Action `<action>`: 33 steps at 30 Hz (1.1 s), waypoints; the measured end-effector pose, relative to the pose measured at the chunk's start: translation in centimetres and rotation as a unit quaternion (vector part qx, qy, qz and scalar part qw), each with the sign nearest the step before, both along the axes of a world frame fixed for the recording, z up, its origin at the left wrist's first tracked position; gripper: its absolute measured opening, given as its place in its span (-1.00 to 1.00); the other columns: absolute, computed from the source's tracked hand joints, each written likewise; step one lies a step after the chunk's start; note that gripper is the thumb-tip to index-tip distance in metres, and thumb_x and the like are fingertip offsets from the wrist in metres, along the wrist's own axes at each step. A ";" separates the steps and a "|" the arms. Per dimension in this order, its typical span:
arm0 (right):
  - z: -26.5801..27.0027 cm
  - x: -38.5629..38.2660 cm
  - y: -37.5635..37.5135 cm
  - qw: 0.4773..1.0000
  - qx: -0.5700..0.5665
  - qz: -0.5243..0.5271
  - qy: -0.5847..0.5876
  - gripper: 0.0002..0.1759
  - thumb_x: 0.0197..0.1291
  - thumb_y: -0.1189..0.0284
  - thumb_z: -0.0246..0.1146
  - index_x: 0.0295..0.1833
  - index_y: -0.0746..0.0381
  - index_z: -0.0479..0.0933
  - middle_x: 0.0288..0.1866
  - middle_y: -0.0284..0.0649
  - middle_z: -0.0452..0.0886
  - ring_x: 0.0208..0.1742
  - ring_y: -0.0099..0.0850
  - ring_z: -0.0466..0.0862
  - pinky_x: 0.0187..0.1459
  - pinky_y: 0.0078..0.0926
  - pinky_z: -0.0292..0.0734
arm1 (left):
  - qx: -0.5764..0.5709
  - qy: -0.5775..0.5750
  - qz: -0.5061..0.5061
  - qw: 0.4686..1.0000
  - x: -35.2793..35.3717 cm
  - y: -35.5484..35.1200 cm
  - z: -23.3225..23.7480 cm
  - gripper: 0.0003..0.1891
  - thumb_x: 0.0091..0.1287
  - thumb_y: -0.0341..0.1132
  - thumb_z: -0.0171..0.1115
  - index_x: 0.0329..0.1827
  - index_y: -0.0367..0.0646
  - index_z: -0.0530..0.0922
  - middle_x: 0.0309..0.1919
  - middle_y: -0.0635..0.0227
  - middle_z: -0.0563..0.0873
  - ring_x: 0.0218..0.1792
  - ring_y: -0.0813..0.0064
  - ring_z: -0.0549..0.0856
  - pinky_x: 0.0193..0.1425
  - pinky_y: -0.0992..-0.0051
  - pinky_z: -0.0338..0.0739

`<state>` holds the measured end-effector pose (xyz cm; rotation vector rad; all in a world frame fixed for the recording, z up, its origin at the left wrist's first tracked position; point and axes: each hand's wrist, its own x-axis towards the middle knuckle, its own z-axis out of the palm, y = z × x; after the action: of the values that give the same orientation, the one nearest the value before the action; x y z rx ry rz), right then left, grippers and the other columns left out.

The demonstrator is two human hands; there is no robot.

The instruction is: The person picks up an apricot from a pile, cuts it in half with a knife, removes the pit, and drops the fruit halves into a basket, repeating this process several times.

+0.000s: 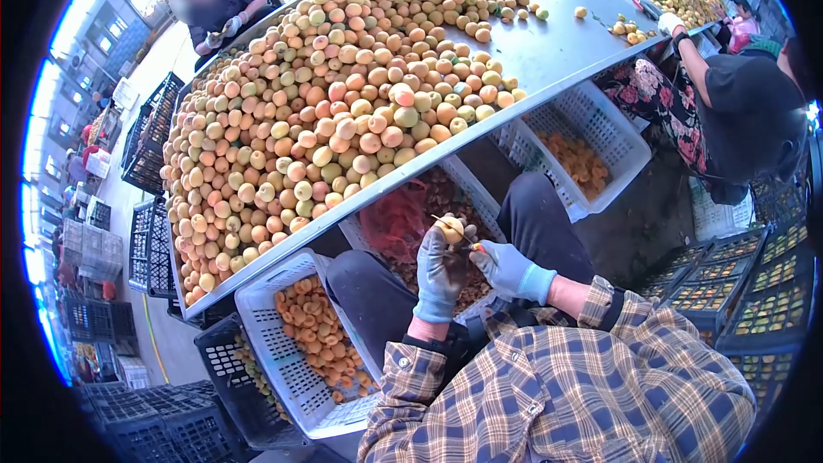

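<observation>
My left hand [440, 279], in a grey-blue work glove with dark-stained fingers, holds up an apricot [449, 229] between its fingertips. Close beside it, my gloved right hand [512, 272] is closed around a small knife [477, 247] with an orange-red handle. The knife's thin blade meets the fruit. Below both hands, between my knees, stands a crate with brown pits [474, 293] and a red mesh bag [396, 219]. To the left, a white basket [257, 302] contains halved apricots [321, 334].
A metal table [561, 34] heaped with whole apricots [343, 94] spans the front. Another white basket [621, 141] with apricot pieces stands under its edge. One person [729, 103] sits at the right, another [219, 9] at far left. Dark crates [163, 424] are stacked on both sides.
</observation>
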<state>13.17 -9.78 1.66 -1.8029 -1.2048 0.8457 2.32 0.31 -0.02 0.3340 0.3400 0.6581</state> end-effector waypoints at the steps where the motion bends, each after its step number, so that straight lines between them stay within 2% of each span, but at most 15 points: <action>1: -0.1 0.1 0.1 1.000 -0.012 0.001 0.013 -0.57 0.40 0.09 -0.01 -0.21 0.28 0.45 -0.36 0.15 0.56 -0.22 0.17 0.54 -0.30 -0.11 0.42 | 0.038 0.006 0.005 0.999 0.1 -0.2 0.1 -0.63 0.38 -0.09 0.16 0.07 -0.19 0.49 -0.03 0.27 0.62 0.00 0.34 0.64 0.15 0.31 0.53; 6: 1.2 1.8 1.0 0.998 -0.050 0.039 0.012 -0.50 0.41 0.04 -0.06 -0.22 0.30 0.46 -0.32 0.14 0.58 -0.18 0.14 0.55 -0.21 -0.11 0.42 | 0.108 0.044 -0.032 0.993 -0.1 1.0 0.9 -0.64 0.40 -0.15 0.15 0.12 -0.20 0.46 -0.08 0.26 0.63 -0.05 0.35 0.66 0.10 0.34 0.58; 8: 2.7 2.1 1.2 0.992 -0.111 0.061 0.012 -0.49 0.41 0.03 -0.06 -0.23 0.30 0.46 -0.32 0.14 0.58 -0.18 0.14 0.56 -0.21 -0.11 0.42 | 0.152 0.064 -0.031 0.986 -0.1 1.3 1.4 -0.59 0.43 -0.13 0.09 0.20 -0.22 0.41 -0.09 0.23 0.63 -0.01 0.31 0.64 0.20 0.32 0.48; 10: 2.2 1.2 0.7 0.995 -0.089 0.045 0.013 -0.51 0.40 0.05 -0.05 -0.20 0.31 0.46 -0.29 0.16 0.59 -0.17 0.14 0.57 -0.20 -0.08 0.42 | 0.151 0.076 -0.024 0.985 0.1 1.2 0.3 -0.56 0.40 -0.09 0.13 0.19 -0.20 0.42 -0.10 0.23 0.64 0.01 0.25 0.63 0.21 0.25 0.48; 12: 0.7 0.1 0.2 0.998 -0.057 0.003 -0.009 -0.54 0.40 0.08 -0.04 -0.17 0.31 0.45 -0.27 0.19 0.59 -0.17 0.17 0.57 -0.20 -0.02 0.43 | -0.048 -0.017 -0.060 0.997 0.2 0.9 -1.2 -0.50 0.36 0.02 0.14 0.18 -0.18 0.43 -0.11 0.21 0.65 0.04 0.18 0.61 0.22 0.17 0.46; 14: -0.5 -0.3 0.4 0.996 -0.088 -0.007 -0.019 -0.56 0.39 0.10 -0.03 -0.12 0.31 0.46 -0.27 0.20 0.60 -0.18 0.18 0.58 -0.20 0.03 0.43 | -0.094 -0.013 -0.076 0.993 0.7 -0.4 -1.0 -0.45 0.33 0.15 0.10 0.10 -0.17 0.46 -0.15 0.15 0.66 0.00 0.18 0.62 0.17 0.19 0.47; 18: -1.2 0.5 1.4 0.998 -0.037 -0.036 -0.040 -0.56 0.39 0.12 -0.01 -0.10 0.31 0.48 -0.24 0.19 0.61 -0.16 0.15 0.59 -0.19 -0.03 0.46 | -0.044 0.036 -0.047 0.997 1.1 0.6 -2.8 -0.49 0.33 0.09 0.15 0.02 -0.23 0.48 -0.13 0.18 0.67 -0.09 0.38 0.64 0.11 0.41 0.51; 20: 0.5 1.6 2.2 0.992 -0.104 0.042 0.052 -0.55 0.39 0.12 -0.01 -0.11 0.33 0.50 -0.22 0.18 0.61 -0.11 0.13 0.58 -0.16 -0.09 0.47 | -0.018 0.060 -0.047 0.997 0.7 1.6 -3.2 -0.56 0.36 0.00 0.16 0.03 -0.22 0.50 -0.18 0.21 0.68 -0.16 0.45 0.65 0.04 0.52 0.52; 22: 1.0 1.5 2.2 0.989 -0.132 0.051 0.048 -0.55 0.38 0.12 0.00 -0.13 0.34 0.50 -0.21 0.18 0.60 -0.07 0.13 0.57 -0.14 -0.12 0.47 | 0.034 0.073 -0.013 0.997 0.6 1.7 -3.2 -0.56 0.38 0.04 0.10 0.04 -0.18 0.51 -0.16 0.17 0.68 -0.09 0.28 0.63 0.11 0.27 0.50; 23: 0.8 0.9 1.6 0.994 -0.106 0.032 0.025 -0.55 0.38 0.12 0.00 -0.12 0.34 0.49 -0.22 0.18 0.60 -0.08 0.14 0.57 -0.14 -0.10 0.47 | 0.033 0.071 -0.011 0.997 0.6 1.7 -3.3 -0.56 0.38 0.04 0.10 0.04 -0.18 0.51 -0.16 0.17 0.68 -0.09 0.28 0.63 0.11 0.27 0.50; 25: 0.2 -0.2 0.6 0.994 -0.107 0.010 -0.020 -0.55 0.38 0.11 -0.01 -0.12 0.35 0.44 -0.23 0.20 0.60 -0.12 0.15 0.58 -0.17 -0.04 0.45 | -0.105 -0.018 -0.019 0.994 0.5 1.4 -3.7 -0.53 0.37 0.07 0.10 0.04 -0.17 0.51 -0.17 0.17 0.67 -0.09 0.23 0.62 0.12 0.23 0.49; 28: -1.0 -0.4 0.1 0.989 -0.142 -0.014 -0.041 -0.56 0.38 0.12 -0.01 -0.10 0.33 0.45 -0.20 0.18 0.61 -0.12 0.15 0.58 -0.16 -0.01 0.46 | -0.124 -0.002 -0.049 0.991 0.7 0.8 -4.8 -0.51 0.35 0.11 0.10 0.03 -0.17 0.52 -0.19 0.18 0.67 -0.09 0.19 0.62 0.12 0.19 0.49; 29: -1.7 -0.1 0.3 0.988 -0.144 -0.024 -0.042 -0.56 0.38 0.12 -0.01 -0.10 0.33 0.45 -0.20 0.18 0.61 -0.12 0.15 0.58 -0.16 -0.01 0.46 | -0.076 0.025 -0.068 0.994 0.9 0.6 -4.2 -0.49 0.35 0.13 0.09 0.02 -0.18 0.52 -0.19 0.18 0.67 -0.10 0.21 0.62 0.11 0.20 0.49; 32: -2.6 0.8 1.5 0.998 -0.065 -0.019 0.020 -0.59 0.38 0.17 -0.03 -0.14 0.29 0.57 -0.18 0.12 0.63 -0.08 0.07 0.62 -0.10 -0.08 0.50 | -0.022 0.067 -0.077 0.995 0.8 0.9 -3.8 -0.64 0.41 -0.04 0.10 -0.02 -0.18 0.53 -0.16 0.26 0.68 -0.14 0.37 0.64 0.06 0.33 0.52; 33: -2.2 1.3 1.9 0.997 -0.062 0.035 -0.044 -0.62 0.37 0.20 -0.01 -0.17 0.27 0.57 -0.20 0.08 0.64 -0.14 0.03 0.63 -0.16 -0.14 0.51 | -0.027 0.081 -0.062 0.994 0.7 0.9 -3.3 -0.67 0.42 -0.09 0.10 -0.01 -0.18 0.54 -0.16 0.29 0.68 -0.13 0.39 0.64 0.07 0.34 0.52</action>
<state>14.48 -7.89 -0.52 -1.9237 -1.3039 0.9063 3.00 1.24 -3.30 0.3541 0.4867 0.5007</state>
